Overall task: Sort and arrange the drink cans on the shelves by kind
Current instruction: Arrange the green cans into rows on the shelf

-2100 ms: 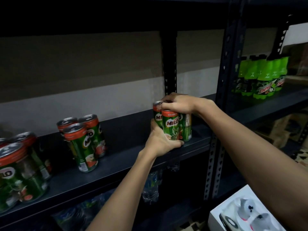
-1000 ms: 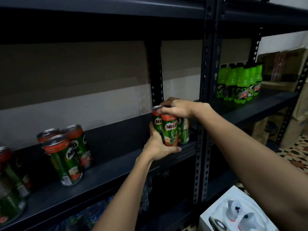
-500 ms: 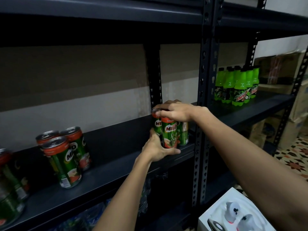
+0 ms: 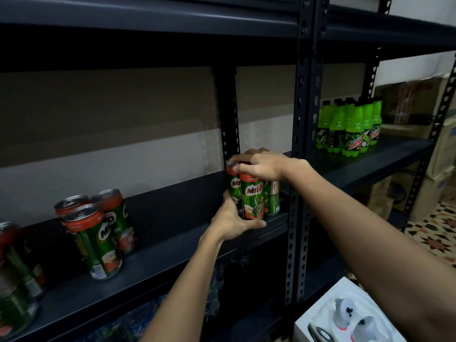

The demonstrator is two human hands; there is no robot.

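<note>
Cluster of cans held at the right end of the shelf; almost no change over the last two seconds.

I see the shelf (image 4: 158, 265) first: dark metal, carrying all the cans. Compared with the earlier frames the view has drifted, but my hands sit where they were, so I judge this a final squaring-up of the group, not a new carry. The held cans (image 4: 251, 196) stand upright, touching each other, beside the upright post (image 4: 299, 169). Three loose cans (image 4: 98, 233) wait well apart to the left, more at the far left edge. Green bottles (image 4: 350, 127) occupy the next bay. My right hand (image 4: 264, 166) lies curled over the can tops; my left hand (image 4: 232, 220) grips the base, thumb across the front.
</note>
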